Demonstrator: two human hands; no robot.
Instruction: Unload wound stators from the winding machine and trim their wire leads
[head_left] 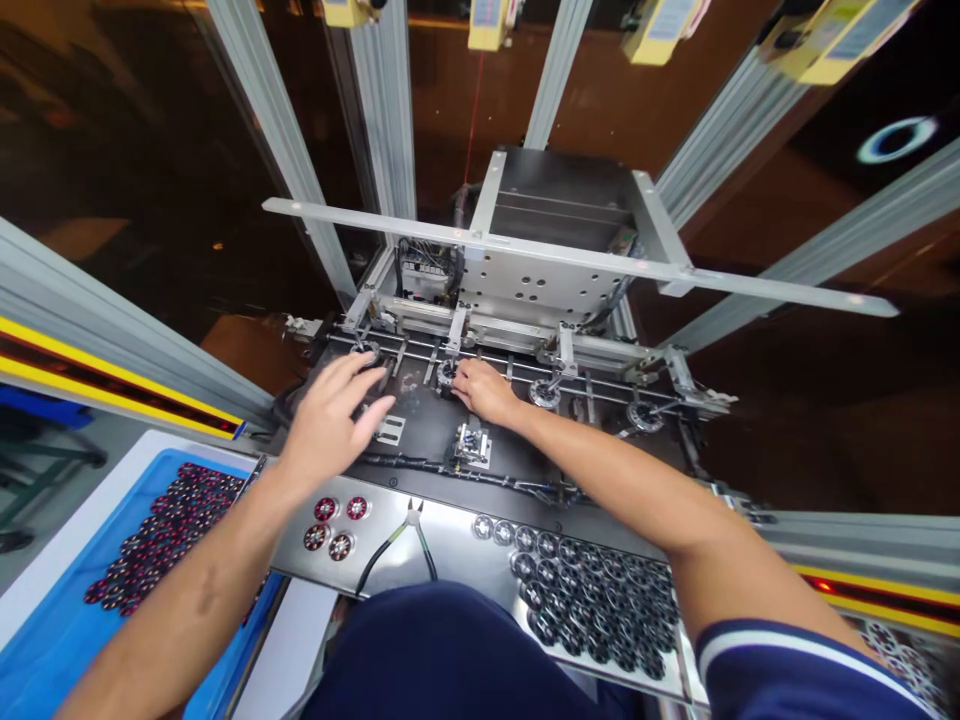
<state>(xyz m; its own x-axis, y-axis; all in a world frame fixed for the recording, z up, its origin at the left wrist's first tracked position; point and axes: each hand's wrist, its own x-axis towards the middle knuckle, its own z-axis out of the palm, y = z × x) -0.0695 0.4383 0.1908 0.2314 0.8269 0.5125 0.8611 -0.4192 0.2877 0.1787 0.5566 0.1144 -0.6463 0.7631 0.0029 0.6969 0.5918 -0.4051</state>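
Observation:
My left hand (334, 413) reaches into the machine with its fingers curled toward a round part (367, 352) seated on the rail at the left; I cannot see whether it grips it. My right hand (486, 390) is pressed down over another round part (448, 372) on the same rail, fingers closed around it. Two more round silver parts (544, 393) sit in fixtures further right along the rail. A small metal fixture block (472, 443) stands on the black deck just in front of my right hand.
A steel shelf (450, 545) in front holds several red-centred discs (334, 525), black-handled pliers (397, 545) and several dark round parts (592, 600). A blue tray (45, 640) at the left holds several more discs. Aluminium frame bars (570, 262) cross above the machine.

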